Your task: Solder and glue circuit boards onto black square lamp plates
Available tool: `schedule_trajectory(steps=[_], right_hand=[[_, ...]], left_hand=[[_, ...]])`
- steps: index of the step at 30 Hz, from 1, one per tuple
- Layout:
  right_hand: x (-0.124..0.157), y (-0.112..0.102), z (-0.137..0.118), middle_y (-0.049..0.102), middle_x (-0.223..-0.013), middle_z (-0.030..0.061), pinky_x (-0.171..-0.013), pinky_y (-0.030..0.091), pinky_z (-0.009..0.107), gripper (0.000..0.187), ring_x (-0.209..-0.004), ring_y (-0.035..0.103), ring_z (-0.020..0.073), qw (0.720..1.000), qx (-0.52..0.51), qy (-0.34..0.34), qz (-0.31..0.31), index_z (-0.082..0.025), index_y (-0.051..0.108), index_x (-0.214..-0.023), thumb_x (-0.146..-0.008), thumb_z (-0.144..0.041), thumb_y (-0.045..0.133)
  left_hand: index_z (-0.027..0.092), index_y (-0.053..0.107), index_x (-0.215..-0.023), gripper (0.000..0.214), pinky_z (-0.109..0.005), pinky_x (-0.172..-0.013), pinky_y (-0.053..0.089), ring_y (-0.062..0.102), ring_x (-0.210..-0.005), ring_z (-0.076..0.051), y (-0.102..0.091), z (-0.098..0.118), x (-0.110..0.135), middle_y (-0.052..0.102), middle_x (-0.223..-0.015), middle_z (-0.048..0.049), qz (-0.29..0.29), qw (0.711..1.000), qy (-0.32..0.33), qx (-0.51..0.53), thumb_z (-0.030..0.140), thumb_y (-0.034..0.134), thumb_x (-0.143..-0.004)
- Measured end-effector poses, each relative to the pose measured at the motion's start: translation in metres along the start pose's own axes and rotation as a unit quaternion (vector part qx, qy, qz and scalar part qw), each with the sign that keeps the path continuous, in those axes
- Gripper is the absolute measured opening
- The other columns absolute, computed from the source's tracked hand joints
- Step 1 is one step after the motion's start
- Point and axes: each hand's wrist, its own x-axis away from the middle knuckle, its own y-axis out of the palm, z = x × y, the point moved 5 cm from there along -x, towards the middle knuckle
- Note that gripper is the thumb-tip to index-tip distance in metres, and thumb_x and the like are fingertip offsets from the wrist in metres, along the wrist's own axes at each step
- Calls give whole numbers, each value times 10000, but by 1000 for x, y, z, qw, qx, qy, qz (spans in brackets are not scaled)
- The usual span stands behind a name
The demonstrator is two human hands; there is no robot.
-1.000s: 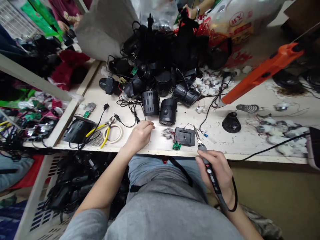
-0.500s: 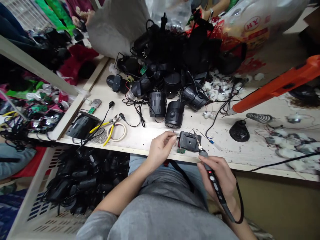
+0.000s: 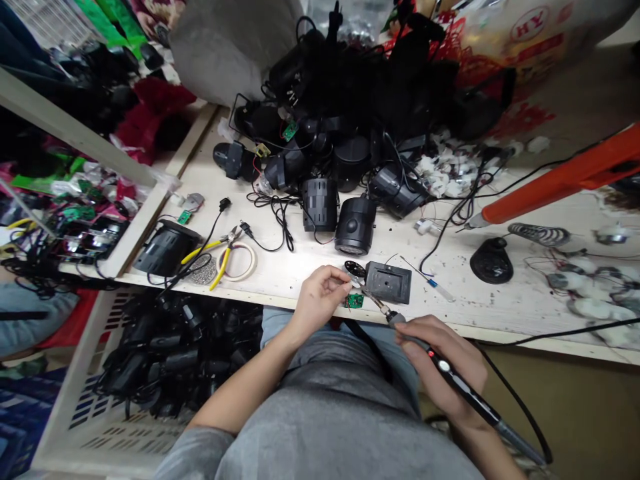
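Note:
My right hand (image 3: pixel 445 360) grips a black soldering iron (image 3: pixel 457 380), its cord trailing at the lower right. The iron's metal tip points left, close beside a small green circuit board (image 3: pixel 355 301) at the bench edge. My left hand (image 3: pixel 323 293) is closed in a pinch at the board's left, apparently on a thin wire; the fingers partly hide it. Just beyond the fingertips sits a small part with a round black disc (image 3: pixel 355 268). To its right lies a black rectangular block (image 3: pixel 389 283) with a recess. A thin screwdriver (image 3: pixel 427 280) rests beyond the block.
Black cylindrical housings (image 3: pixel 355 227) and tangled cords crowd the bench's back. Yellow-handled pliers (image 3: pixel 220 263) lie over a tape roll (image 3: pixel 244 273) at left. An orange tool (image 3: pixel 555 180) slants in from the right, near white motors (image 3: pixel 590 287). Below left stands a crate (image 3: pixel 65 427) of black parts.
The soldering iron tip has moved left and down from over the black block to beside the circuit board. The board and the disc part now show more fully, left of the block.

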Motion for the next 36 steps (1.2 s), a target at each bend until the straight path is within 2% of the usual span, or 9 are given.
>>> schedule_trajectory(steps=[3,7,11,27,36], right_hand=[[-1,2,-1,728,-796,41,-571,571,237,206,-677,702,150,1000,-6,5,-4,-202,704,-1013,-881,-78,606],[3,5,-2,732,-765,15,-562,569,211,183,-635,698,130,1000,-3,8,-5,-214,705,-986,-896,-90,606],[7,9,0,738,-767,0,-564,580,215,156,-631,704,131,1000,-8,14,9,-226,708,-983,-908,-128,613],[12,20,4,742,-829,18,-633,594,219,171,-694,714,129,1000,13,19,8,-226,691,-1038,-926,-126,607],[12,21,7,745,-843,15,-635,607,243,212,-701,723,149,1000,11,18,6,-237,693,-1059,-905,-108,625]], left_hand=[[165,631,-892,297,-222,-586,483,604,-564,-110,-4,-3,6,628,-625,24,4,1000,-27,14,319,809,-710],[169,598,-934,431,-245,-581,551,637,-547,-98,-8,-5,12,651,-792,20,22,996,-60,62,288,867,-619],[167,595,-926,436,-249,-569,585,661,-555,-104,-7,-6,13,641,-837,15,22,994,-75,81,260,866,-597],[155,617,-950,412,-203,-536,571,648,-523,-81,-4,-8,14,647,-817,20,30,995,-71,65,233,821,-600],[158,623,-947,403,-218,-535,579,642,-515,-82,-4,-7,14,637,-831,17,34,995,-70,65,227,815,-599]])
